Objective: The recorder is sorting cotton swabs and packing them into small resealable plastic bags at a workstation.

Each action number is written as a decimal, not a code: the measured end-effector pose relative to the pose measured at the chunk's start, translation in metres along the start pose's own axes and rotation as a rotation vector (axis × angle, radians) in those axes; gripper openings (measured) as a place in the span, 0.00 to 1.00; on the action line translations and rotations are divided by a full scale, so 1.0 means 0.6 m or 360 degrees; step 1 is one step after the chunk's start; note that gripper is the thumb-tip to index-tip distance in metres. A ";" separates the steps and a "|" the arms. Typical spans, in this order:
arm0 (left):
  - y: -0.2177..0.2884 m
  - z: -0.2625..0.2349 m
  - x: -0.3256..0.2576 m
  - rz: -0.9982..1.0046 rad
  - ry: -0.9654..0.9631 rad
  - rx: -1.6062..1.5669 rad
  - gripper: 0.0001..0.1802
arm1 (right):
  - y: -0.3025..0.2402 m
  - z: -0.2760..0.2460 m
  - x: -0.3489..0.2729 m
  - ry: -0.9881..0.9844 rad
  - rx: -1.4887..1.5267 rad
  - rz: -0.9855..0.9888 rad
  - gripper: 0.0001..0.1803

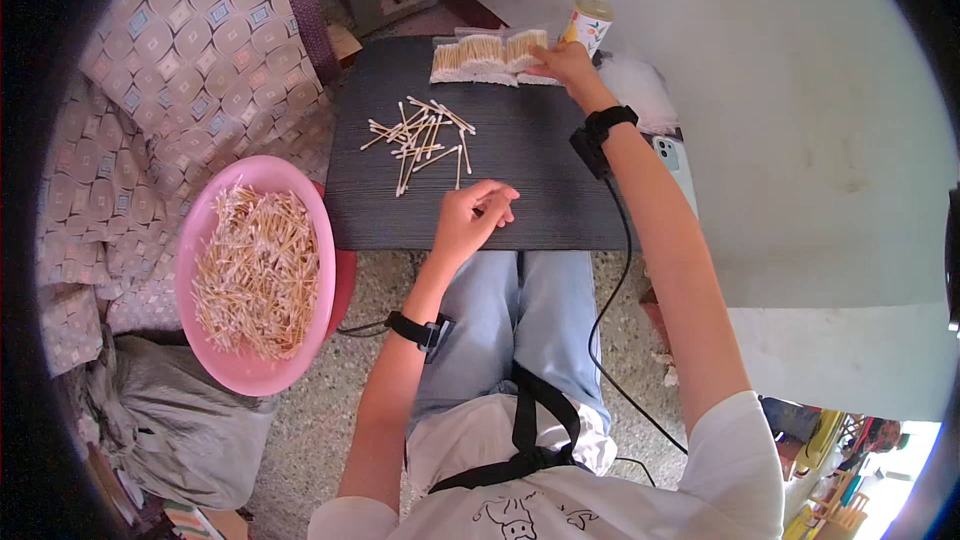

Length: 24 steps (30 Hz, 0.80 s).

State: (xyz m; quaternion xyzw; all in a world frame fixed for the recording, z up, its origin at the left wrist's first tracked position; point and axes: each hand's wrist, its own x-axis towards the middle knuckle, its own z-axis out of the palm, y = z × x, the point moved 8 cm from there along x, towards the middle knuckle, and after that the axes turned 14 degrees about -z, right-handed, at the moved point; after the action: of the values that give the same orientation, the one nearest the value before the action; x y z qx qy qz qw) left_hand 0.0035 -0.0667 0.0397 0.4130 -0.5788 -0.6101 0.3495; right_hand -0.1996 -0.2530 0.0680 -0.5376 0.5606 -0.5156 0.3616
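Note:
At the far edge of the dark table, my right hand (566,64) has its thumb and fingers closed on the rightmost clear bag of cotton swabs (524,44). More bagged cotton swabs (470,56) stand side by side just left of it. My left hand (476,216) rests near the table's front edge, its fingers curled together with nothing visible in them. Beyond that hand, loose cotton swabs (420,140) lie crisscrossed in a small scatter. A pink basin (322,230) full of loose cotton swabs (258,275) sits to the left of the table.
A capped bottle of yellowish liquid (590,18) stands behind my right hand. Clear plastic bags (640,92) and a phone (668,152) lie at the table's right edge, near the wall (800,160). A black cable (612,290) hangs from my right wrist. Patterned fabric (210,40) covers the left side.

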 end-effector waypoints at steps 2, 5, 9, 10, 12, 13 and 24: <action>-0.004 -0.006 -0.001 -0.0015 0.0013 0.0116 0.11 | -0.009 0.012 -0.002 0.0001 -0.0312 -0.0097 0.23; 0.000 -0.001 0.004 -0.0017 -0.0021 0.0099 0.12 | -0.045 -0.002 -0.008 0.0081 -0.0992 -0.0516 0.22; 0.003 0.010 0.011 0.0014 -0.0048 0.0081 0.11 | -0.090 -0.025 -0.019 0.0182 -0.1516 -0.0741 0.21; -0.001 0.001 0.007 -0.0005 -0.0003 0.0149 0.11 | -0.101 -0.020 -0.030 0.0177 -0.1516 -0.0739 0.21; -0.006 -0.008 0.000 -0.0019 0.0034 0.0211 0.11 | -0.102 -0.035 -0.056 0.0055 -0.1604 -0.0469 0.20; -0.004 -0.008 -0.001 0.0016 0.0048 0.0240 0.10 | -0.104 -0.063 -0.064 0.0123 -0.1692 -0.0482 0.19; 0.000 0.000 0.003 0.0114 0.0068 0.0247 0.09 | 0.035 -0.292 -0.096 -0.0186 -0.2201 -0.0230 0.17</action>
State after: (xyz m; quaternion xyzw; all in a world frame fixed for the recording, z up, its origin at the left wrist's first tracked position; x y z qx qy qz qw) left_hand 0.0027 -0.0686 0.0398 0.4307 -0.6313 -0.5415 0.3503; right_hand -0.3634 -0.1658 0.0753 -0.7073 0.7027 -0.0333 -0.0692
